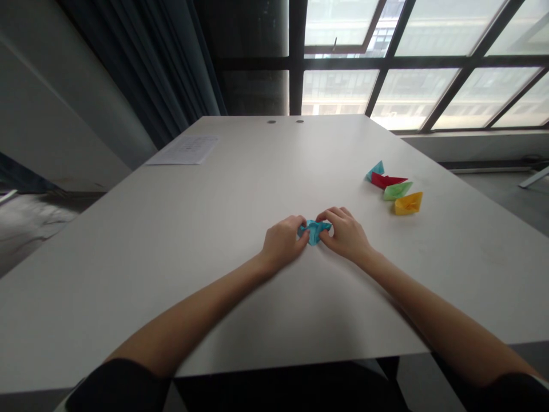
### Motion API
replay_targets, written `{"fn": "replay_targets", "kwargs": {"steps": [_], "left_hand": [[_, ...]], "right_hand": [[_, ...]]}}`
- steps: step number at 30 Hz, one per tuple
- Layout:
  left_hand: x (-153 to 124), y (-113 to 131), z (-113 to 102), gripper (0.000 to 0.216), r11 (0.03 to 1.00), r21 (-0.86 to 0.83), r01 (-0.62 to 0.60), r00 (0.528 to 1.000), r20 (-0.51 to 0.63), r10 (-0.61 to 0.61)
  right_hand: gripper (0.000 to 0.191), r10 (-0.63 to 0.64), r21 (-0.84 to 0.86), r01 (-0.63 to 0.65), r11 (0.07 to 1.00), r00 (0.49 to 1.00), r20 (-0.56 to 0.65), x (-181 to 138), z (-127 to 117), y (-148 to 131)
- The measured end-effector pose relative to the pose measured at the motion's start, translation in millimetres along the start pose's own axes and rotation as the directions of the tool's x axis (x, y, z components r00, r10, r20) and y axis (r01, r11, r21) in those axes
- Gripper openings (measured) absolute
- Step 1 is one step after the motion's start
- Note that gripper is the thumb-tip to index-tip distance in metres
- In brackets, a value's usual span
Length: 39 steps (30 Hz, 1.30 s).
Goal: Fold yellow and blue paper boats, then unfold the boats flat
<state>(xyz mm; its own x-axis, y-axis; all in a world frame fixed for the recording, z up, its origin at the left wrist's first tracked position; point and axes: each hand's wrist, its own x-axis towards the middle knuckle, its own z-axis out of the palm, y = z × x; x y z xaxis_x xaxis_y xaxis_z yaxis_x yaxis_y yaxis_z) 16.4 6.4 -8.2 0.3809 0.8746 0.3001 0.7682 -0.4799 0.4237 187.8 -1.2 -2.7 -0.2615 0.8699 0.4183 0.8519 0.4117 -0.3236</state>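
A small piece of folded blue paper [314,231] is held between my two hands over the middle of the table. My left hand [285,240] pinches its left end between thumb and fingers. The right end is pinched the same way by my right hand [344,232]. Parts of the paper's ends are hidden behind my fingertips. To the right stand several folded paper boats in a slanting row: a blue one [376,170], a red one [386,181], a green one [397,190] and a yellow one [409,203].
The white table [240,189] stretches away toward the windows [412,91]. Printed sheets of paper [185,150] lie near its far left edge. Two round dark cable holes [271,122] sit at the far end. A dark blue curtain [171,63] hangs at the left.
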Motion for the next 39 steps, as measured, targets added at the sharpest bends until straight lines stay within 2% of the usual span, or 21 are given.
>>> {"fn": "replay_targets", "kwargs": {"steps": [7,16,20,23,25,26,28,31,33,36,39], "left_hand": [[1.2,-2.6,4.2,0.018,0.99,-0.13,-0.046,0.999,0.009,0.048],[0.3,-3.2,6.9,0.018,0.976,-0.205,-0.071,0.997,-0.002,0.072],[-0.5,-3.2,6.3,0.018,0.973,-0.216,-0.081,0.997,-0.003,0.082],[-0.9,-5.9,6.8,0.027,0.942,-0.308,-0.134,0.991,-0.034,0.13],[-0.6,-9.0,7.3,0.046,0.863,-0.479,-0.162,0.985,-0.028,0.169],[-0.2,-10.6,7.5,0.058,0.793,-0.592,-0.147,0.984,-0.006,0.178],[0.6,-13.0,7.8,0.074,0.59,-0.806,-0.039,0.981,0.083,0.178],[1.5,-12.5,7.4,0.074,0.238,-0.956,0.174,0.96,0.218,0.176],[1.8,-10.1,6.6,0.067,0.079,-0.964,0.253,0.95,0.263,0.166],[1.9,-6.9,5.9,0.058,-0.024,-0.955,0.295,0.949,0.29,0.124],[2.2,-6.3,6.6,0.054,-0.032,-0.951,0.306,0.949,0.302,0.086]], "right_hand": [[0.029,-0.113,0.037,0.11,0.993,0.99,0.082,3.6,4.4,5.7],[0.016,-0.177,-0.001,0.179,0.984,0.976,0.129,6.0,0.0,8.6],[0.011,-0.234,-0.044,0.247,0.968,0.951,0.205,8.8,-6.0,12.0],[0.007,-0.251,-0.07,0.273,0.959,0.94,0.232,9.7,-12.3,14.5],[0.005,-0.246,-0.028,0.259,0.966,0.944,0.221,9.0,-16.8,14.9],[0.006,-0.236,0.02,0.237,0.971,0.95,0.204,8.3,-18.8,14.5],[0.008,-0.186,0.156,0.162,0.974,0.97,0.159,6.5,-21.8,12.9],[0.014,-0.031,0.323,-0.005,0.946,0.994,0.106,3.3,-21.9,9.1],[0.018,0.074,0.384,-0.104,0.917,0.993,0.091,1.4,-18.7,6.6],[0.024,0.18,0.465,-0.195,0.864,0.981,0.077,-1.1,-11.2,3.9],[0.027,0.228,0.518,-0.23,0.824,0.971,0.069,-2.5,-4.2,2.8]]}}
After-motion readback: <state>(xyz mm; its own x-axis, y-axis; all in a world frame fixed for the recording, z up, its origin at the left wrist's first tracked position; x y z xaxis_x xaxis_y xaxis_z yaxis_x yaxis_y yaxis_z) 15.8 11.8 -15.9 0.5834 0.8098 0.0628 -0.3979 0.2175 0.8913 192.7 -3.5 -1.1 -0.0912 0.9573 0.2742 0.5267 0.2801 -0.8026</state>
